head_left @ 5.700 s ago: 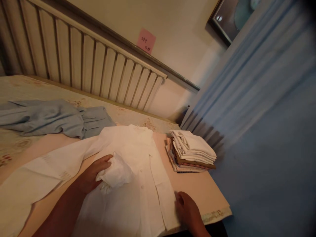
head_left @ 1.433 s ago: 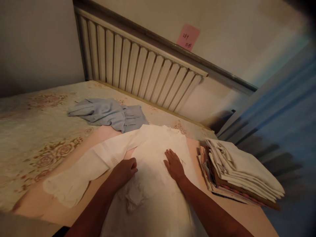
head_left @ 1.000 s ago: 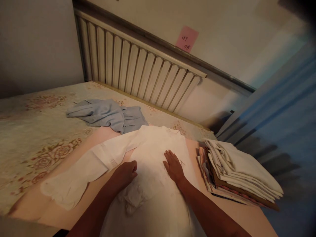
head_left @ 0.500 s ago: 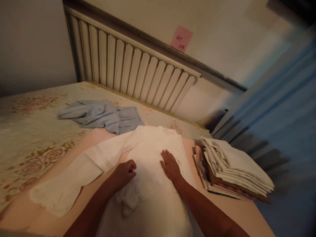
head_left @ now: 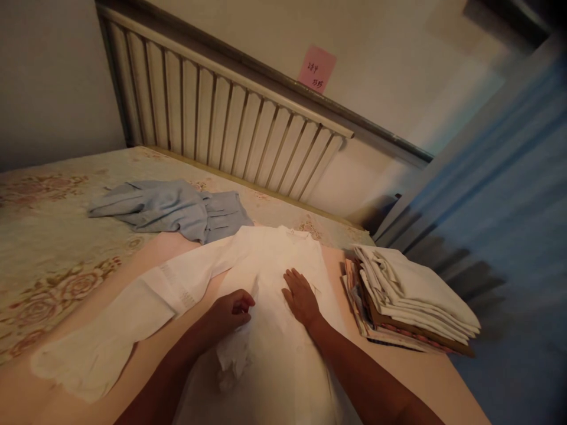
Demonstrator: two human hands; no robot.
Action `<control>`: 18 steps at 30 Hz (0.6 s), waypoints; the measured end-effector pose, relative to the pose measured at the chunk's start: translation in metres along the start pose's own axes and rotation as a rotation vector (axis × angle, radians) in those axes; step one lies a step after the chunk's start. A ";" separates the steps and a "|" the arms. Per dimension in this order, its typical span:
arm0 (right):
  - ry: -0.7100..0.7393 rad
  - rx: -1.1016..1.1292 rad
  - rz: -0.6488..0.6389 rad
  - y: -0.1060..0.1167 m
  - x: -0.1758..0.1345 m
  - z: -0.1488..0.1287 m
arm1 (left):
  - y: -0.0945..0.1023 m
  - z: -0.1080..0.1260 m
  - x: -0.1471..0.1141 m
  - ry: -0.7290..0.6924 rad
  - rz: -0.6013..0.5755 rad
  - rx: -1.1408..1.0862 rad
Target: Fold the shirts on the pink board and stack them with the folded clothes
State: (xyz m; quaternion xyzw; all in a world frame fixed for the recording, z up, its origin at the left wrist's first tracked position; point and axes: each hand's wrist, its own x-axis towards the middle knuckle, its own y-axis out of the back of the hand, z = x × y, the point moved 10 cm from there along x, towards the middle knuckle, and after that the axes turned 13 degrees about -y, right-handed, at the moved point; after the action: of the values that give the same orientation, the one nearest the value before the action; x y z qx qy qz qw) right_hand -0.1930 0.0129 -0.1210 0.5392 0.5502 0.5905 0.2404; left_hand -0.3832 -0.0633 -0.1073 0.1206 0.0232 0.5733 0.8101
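Both bare arms [head_left: 354, 363] reach toward the far edge of the flowered bedcover [head_left: 48, 236]. The left hand [head_left: 231, 311] is curled, fingers bent near the thumb. The right hand [head_left: 302, 298] is flat, palm down, thumb out.

One head-worn camera looks forward and down, tilted, close over left hand [head_left: 229, 313] and right hand [head_left: 302, 299], toward a radiator [head_left: 224, 109].

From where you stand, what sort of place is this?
Likely a bedroom in a home, though I can't be sure: a cream flower-patterned fabric cover is spread out wide, what looks like a cream ribbed radiator runs behind it, and a long blue fabric curtain hangs at the right.
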 end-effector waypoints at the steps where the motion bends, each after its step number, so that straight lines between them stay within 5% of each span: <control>1: 0.003 0.006 0.007 0.001 0.000 0.000 | -0.002 0.001 0.000 0.005 -0.001 -0.009; 18: -0.006 0.036 0.005 0.001 0.000 0.001 | -0.008 -0.004 0.002 0.014 0.003 -0.126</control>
State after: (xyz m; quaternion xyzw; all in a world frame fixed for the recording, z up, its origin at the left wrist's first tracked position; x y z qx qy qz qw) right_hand -0.1918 0.0129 -0.1198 0.5467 0.5585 0.5796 0.2308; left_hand -0.3758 -0.0633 -0.1125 0.0653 -0.0076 0.5757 0.8150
